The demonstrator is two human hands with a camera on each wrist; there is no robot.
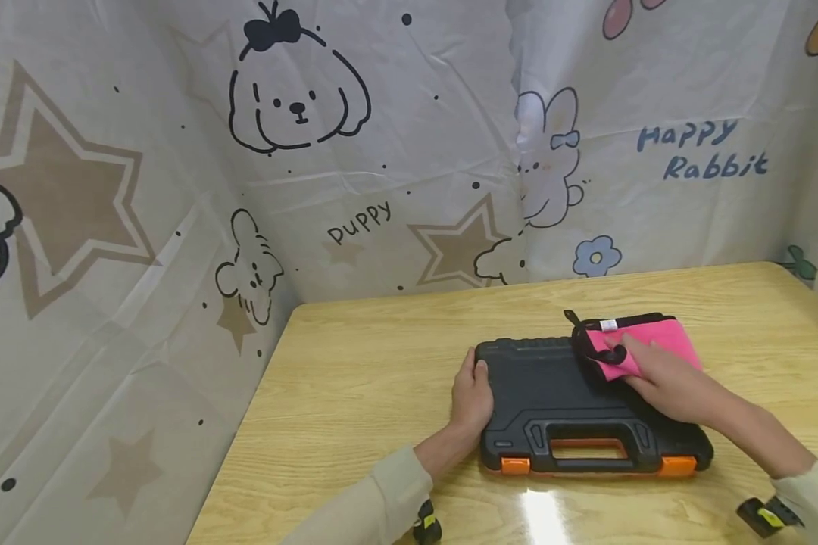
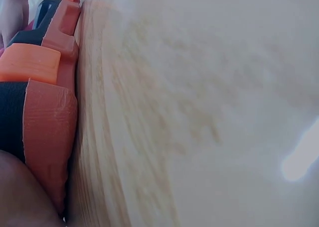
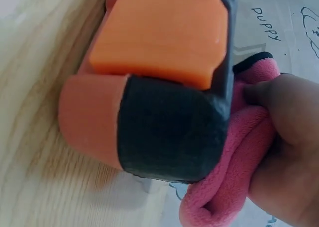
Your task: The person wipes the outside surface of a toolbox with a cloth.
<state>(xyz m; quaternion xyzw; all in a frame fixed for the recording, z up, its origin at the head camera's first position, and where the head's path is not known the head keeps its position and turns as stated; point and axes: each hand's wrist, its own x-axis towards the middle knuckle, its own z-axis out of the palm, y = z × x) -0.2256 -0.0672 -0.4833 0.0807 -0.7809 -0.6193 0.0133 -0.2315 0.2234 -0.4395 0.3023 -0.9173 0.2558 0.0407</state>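
A black plastic tool case [image 1: 532,390] with orange latches and a front handle lies flat on the table. My left hand [image 1: 472,397] holds its left edge, thumb near the top face. A folded pink cloth [image 1: 675,341] with black edging and a black loop lies against the lid's right part, and my right hand [image 1: 668,382] grips it there. From the right wrist, the bunched cloth [image 3: 249,132] shows between thumb and fingers, beside the case's black corner [image 3: 172,132]. The left wrist view shows the case's orange-red lower side [image 2: 50,132]; most of that hand is out of frame.
The wood-grain table [image 1: 354,401] extends left of the case and behind it. A printed curtain [image 1: 395,136] with puppies, stars and a rabbit hangs along the back and left side of the table.
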